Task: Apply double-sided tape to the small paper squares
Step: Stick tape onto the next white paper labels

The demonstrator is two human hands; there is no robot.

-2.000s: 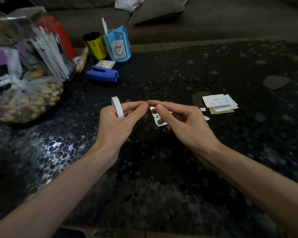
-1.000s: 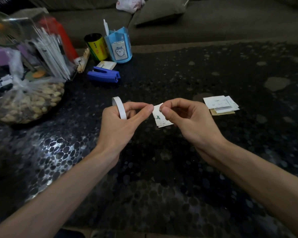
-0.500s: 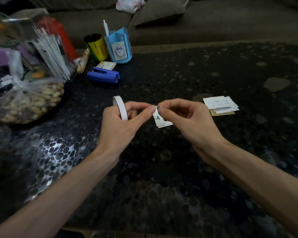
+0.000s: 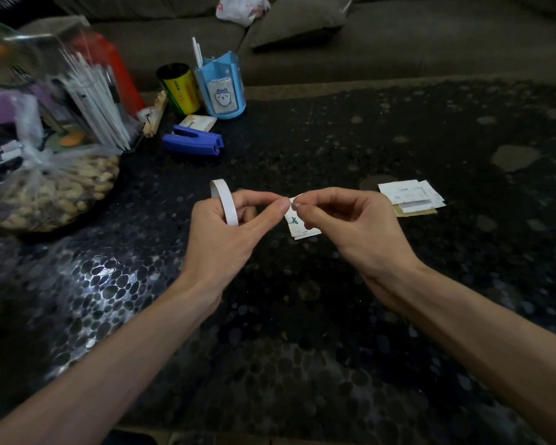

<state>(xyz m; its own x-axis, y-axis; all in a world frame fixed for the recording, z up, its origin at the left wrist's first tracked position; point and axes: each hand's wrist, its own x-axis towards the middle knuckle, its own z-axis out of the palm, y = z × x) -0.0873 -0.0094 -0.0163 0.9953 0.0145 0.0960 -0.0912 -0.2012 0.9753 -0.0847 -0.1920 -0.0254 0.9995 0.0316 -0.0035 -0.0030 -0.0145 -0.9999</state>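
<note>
Centre of frame: both hands are raised just above the dark, pebble-patterned surface (image 4: 302,316), fingertips meeting. The left hand (image 4: 220,239) holds the tape roll (image 4: 225,205), a thin white ring standing on edge over its curled fingers; which finger passes through the ring cannot be told. Its thumb and forefinger are closed in a pinch at the top edge of the paper square (image 4: 302,228). The right hand (image 4: 353,229) pinches the same top edge from the right side between thumb and forefinger, its other fingers loosely curled beneath. The paper square is white with green print. It hangs down from the pinch between the two hands, partly hidden by the right thumb. Whether a strip of tape runs from the roll to the square cannot be told; fingertips cover that spot.

Right of centre, well apart from the hands, a small paper stack (image 4: 411,195) lies flat on the surface: white squares overlapped on a tan piece.

Upper left of frame: a blue stapler (image 4: 191,144) lies on the surface, with a blue pen holder (image 4: 220,91) and a yellow can (image 4: 178,89) upright just behind it. Far left, a tied clear bag of peanuts (image 4: 52,191) rests on the surface below a bundle of white sticks (image 4: 93,101). A grey sofa (image 4: 430,36) with a cushion (image 4: 299,20) runs along the top of the frame.
</note>
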